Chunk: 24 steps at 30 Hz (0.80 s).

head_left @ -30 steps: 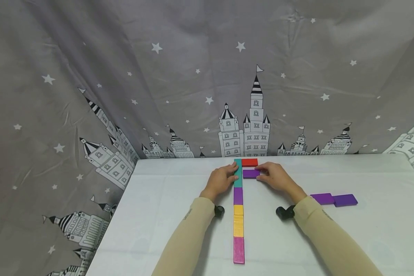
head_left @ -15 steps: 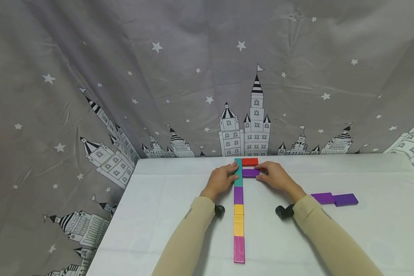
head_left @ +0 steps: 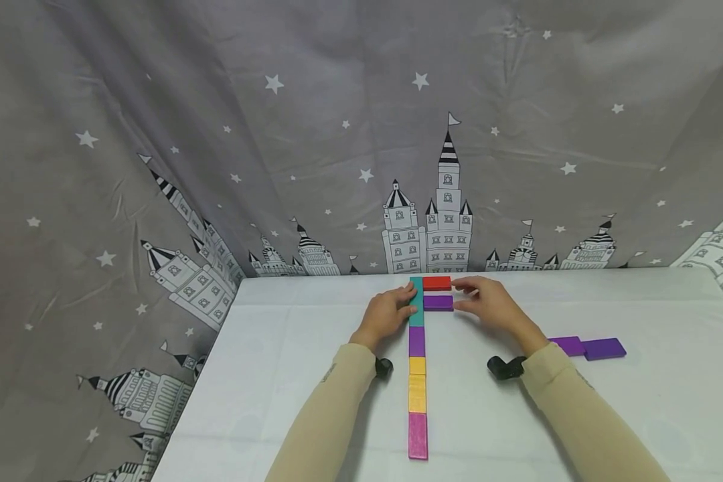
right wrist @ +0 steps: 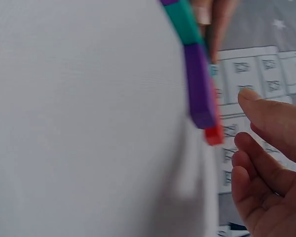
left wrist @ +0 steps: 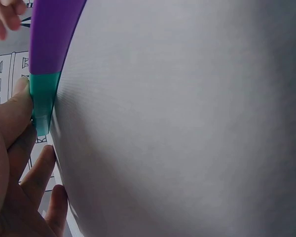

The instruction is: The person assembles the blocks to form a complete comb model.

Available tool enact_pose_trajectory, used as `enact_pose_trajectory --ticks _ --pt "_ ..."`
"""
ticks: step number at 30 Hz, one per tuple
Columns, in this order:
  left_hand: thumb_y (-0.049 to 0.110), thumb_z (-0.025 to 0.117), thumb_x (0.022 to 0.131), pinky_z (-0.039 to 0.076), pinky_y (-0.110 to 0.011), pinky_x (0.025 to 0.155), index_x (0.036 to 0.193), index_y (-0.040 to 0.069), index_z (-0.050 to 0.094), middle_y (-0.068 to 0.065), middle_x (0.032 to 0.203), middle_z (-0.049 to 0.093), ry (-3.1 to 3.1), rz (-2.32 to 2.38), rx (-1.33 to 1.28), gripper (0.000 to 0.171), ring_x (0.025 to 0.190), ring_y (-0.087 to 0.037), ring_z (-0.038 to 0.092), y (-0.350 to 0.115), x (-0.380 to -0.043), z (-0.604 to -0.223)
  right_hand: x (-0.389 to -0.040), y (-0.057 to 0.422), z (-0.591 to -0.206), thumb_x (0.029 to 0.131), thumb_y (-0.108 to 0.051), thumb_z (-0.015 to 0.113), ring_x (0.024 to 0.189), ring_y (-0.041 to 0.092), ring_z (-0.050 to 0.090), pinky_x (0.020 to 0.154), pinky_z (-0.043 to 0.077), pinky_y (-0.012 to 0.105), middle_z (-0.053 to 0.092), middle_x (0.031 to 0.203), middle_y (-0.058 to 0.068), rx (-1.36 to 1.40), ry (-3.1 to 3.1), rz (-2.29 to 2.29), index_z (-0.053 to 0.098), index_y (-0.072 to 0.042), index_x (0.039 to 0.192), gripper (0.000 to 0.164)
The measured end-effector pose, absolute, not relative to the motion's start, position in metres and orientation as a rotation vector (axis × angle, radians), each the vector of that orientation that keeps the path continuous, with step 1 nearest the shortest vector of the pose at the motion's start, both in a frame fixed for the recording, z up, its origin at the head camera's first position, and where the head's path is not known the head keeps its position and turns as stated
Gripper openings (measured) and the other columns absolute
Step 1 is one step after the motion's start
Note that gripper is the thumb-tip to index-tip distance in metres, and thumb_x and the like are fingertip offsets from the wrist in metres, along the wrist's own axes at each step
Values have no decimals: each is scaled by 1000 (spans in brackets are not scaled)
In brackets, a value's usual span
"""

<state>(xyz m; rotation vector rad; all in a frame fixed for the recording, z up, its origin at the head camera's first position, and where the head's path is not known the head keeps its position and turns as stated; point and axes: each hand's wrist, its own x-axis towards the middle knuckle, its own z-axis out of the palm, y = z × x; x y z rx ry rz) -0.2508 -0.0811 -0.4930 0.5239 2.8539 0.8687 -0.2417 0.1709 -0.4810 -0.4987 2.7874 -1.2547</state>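
My left hand (head_left: 387, 313) holds the teal block (head_left: 416, 318) at the far end of a lengthwise row, thumb and fingertips at its left side. In the left wrist view, the thumb (left wrist: 20, 96) touches the teal block's edge. A purple block (head_left: 438, 304) lies crosswise, its left end against the teal block. Just behind it is a red block (head_left: 436, 284), parallel, with a narrow gap between them. Off the right ends of these two blocks, my right hand (head_left: 488, 304) holds nothing, its thumb and fingers apart and loosely curved.
Nearer me, the row continues with a purple block (head_left: 417, 341), yellow blocks (head_left: 418, 393) and a pink block (head_left: 418, 436). Two more purple blocks (head_left: 604, 349) lie on the white table (head_left: 313, 308), right of my right wrist. A grey castle-print curtain (head_left: 313, 134) hangs behind.
The crosswise purple block slid slightly left to meet the teal block. My right hand then let go of it and drew back right, thumb and fingers spreading. My left hand stayed still.
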Motion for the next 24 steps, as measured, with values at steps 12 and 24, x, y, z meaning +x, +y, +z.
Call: enact_pose_trajectory --ticks 12,24 --pt "30 67 97 32 -41 120 144 17 55 10 152 45 2866 855 530 50 142 -18 42 -80 -251 -492 -210 222 -452 93 -17 74 113 41 60 96 53 53 65 129 20 -495 2843 -1303 61 2 134 47" --pt "28 67 98 31 -41 120 145 17 54 9 152 45 2858 855 527 51 143 -19 42 -80 -250 -492 -170 276 -446 92 -22 76 102 25 66 87 56 30 66 128 17 -456 2974 -1242 64 -3 131 45"
